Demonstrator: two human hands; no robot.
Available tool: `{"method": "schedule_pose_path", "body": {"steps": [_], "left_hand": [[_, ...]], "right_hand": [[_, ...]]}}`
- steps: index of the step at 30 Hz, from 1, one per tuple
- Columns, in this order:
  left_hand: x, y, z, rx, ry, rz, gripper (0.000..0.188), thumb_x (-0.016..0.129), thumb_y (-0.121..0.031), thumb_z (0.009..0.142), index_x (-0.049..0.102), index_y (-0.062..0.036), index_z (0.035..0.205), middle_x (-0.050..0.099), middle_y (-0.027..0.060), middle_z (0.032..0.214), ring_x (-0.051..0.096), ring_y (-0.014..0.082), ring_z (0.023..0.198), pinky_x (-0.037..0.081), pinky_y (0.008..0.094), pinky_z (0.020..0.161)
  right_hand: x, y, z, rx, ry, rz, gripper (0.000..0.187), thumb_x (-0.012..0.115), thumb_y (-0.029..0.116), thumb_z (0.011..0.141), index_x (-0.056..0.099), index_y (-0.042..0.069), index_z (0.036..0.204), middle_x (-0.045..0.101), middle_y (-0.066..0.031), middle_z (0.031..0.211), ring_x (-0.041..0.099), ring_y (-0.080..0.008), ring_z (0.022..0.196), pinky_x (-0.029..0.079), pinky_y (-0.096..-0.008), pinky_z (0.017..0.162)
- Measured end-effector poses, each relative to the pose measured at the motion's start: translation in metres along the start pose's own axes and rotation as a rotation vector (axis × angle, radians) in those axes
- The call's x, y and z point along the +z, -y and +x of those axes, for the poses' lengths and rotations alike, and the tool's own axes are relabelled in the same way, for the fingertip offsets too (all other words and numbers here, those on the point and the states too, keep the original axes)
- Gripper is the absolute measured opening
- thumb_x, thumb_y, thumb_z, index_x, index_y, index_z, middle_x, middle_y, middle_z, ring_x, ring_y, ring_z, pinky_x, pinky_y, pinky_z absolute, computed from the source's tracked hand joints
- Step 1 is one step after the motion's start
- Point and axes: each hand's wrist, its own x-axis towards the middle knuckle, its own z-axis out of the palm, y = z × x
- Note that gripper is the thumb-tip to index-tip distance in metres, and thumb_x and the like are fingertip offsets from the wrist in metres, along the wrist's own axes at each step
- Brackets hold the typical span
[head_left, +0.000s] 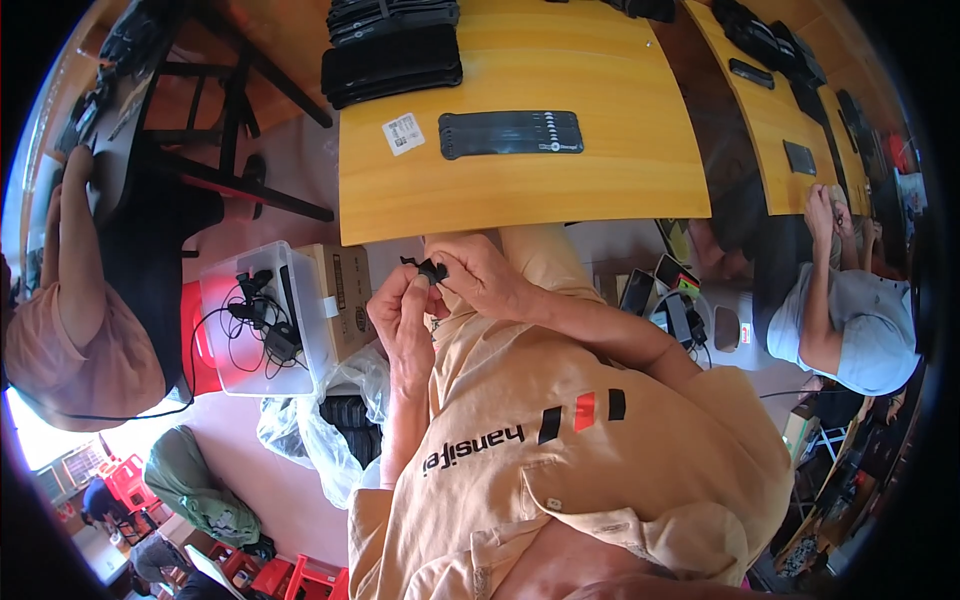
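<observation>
My left hand (402, 320) and my right hand (485, 278) meet just in front of the table's near edge. Between their pinched fingers is a small black strap-like piece (431, 270); a thin curled end sticks out past the left fingers, and its exact kind is too small to tell. Beyond my hands, a flat black panel of side-by-side strips (500, 135), with a row of pale marks near its right end, lies on the yellow wooden table (600, 190). A white printed label (404, 134) is left of the panel.
Stacked black panels (392, 62) sit at the table's far left. A clear bin of cables and adapters (262, 325), a carton (345, 300) and a plastic bag (320, 430) stand at my left. Two people work nearby, one on each side; a dark stool (240, 120) is far left.
</observation>
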Motion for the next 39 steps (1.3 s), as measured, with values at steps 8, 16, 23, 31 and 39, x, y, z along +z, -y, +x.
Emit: {"method": "schedule_pose_path", "body": {"steps": [8,16,23,31,39], "left_hand": [[-0.005,0.001,0.004,0.067,0.064,0.345,0.030,0.051,-0.015,0.092,0.048,0.0011,0.066,0.049,0.0004,0.057,0.044,0.0064,0.055,0.035,0.0214,0.051],[0.006,-0.013,0.000,0.029,0.046,0.308,0.028,0.048,-0.010,0.092,0.050,0.0026,0.066,0.050,0.0017,0.057,0.045,0.0061,0.056,0.036,0.0213,0.052],[0.011,-0.009,0.001,0.114,0.001,0.198,0.028,0.048,-0.008,0.092,0.049,0.0015,0.066,0.051,0.0026,0.060,0.046,0.0064,0.056,0.038,0.0198,0.052],[-0.005,-0.011,0.001,0.075,0.078,-0.058,0.031,0.049,-0.015,0.091,0.048,-0.0019,0.064,0.045,0.0011,0.054,0.045,0.0088,0.050,0.039,0.0236,0.048],[-0.162,-0.059,-0.022,-0.020,0.006,-0.723,0.035,0.052,-0.018,0.090,0.030,-0.0143,0.062,0.023,-0.0051,0.049,0.024,0.0068,0.047,0.022,0.0232,0.043]], "right_hand": [[0.000,0.001,-0.004,-0.080,-0.009,-0.025,0.019,0.043,0.009,0.090,0.050,-0.001,0.075,0.045,-0.0079,0.059,0.046,-0.0172,0.051,0.037,-0.0294,0.050],[-0.003,0.010,-0.006,0.226,0.059,0.286,0.025,0.042,0.015,0.094,0.049,0.000,0.075,0.043,-0.0020,0.056,0.040,-0.0076,0.046,0.033,-0.0226,0.044],[-0.001,0.005,-0.003,-0.081,0.015,-0.039,0.024,0.045,0.017,0.092,0.051,0.000,0.075,0.046,-0.0085,0.067,0.049,-0.0189,0.062,0.039,-0.0313,0.056],[-0.006,0.005,-0.008,0.355,-0.188,0.258,0.019,0.051,0.020,0.088,0.058,0.002,0.087,0.044,0.0020,0.052,0.039,-0.0097,0.043,0.033,-0.0258,0.042],[-0.177,0.012,-0.023,0.361,-0.828,0.289,0.019,0.049,0.023,0.090,0.053,0.004,0.088,0.036,0.0045,0.048,0.035,-0.0058,0.034,0.024,-0.0209,0.032]]}}
